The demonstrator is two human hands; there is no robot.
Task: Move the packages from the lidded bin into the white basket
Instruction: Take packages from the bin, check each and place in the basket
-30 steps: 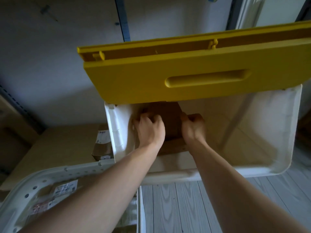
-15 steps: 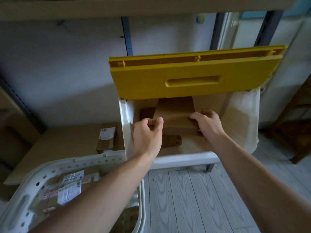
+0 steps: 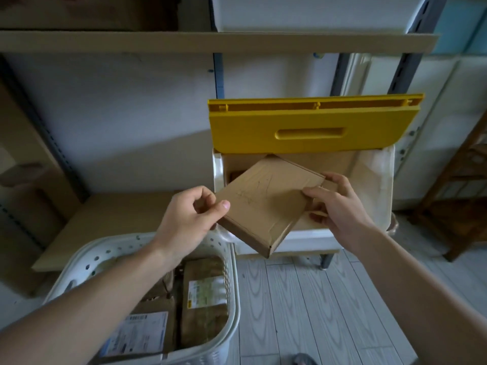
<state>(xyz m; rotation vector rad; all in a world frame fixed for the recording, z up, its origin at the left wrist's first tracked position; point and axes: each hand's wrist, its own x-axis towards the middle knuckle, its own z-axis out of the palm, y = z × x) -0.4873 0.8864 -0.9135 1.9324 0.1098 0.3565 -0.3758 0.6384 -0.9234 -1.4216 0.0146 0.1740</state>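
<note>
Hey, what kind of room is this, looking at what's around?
Probably a storage or parcel-sorting room: metal shelving, a bin with a yellow lid, and a white basket of labelled packages.

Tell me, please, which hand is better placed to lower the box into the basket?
Left hand: it grips the box directly above the basket; the right hand is farther away.

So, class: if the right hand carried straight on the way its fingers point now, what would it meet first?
The right hand points left and away, and already grips the cardboard package. Beyond that, probably the left hand holding the opposite edge, though depth is unclear.
</note>
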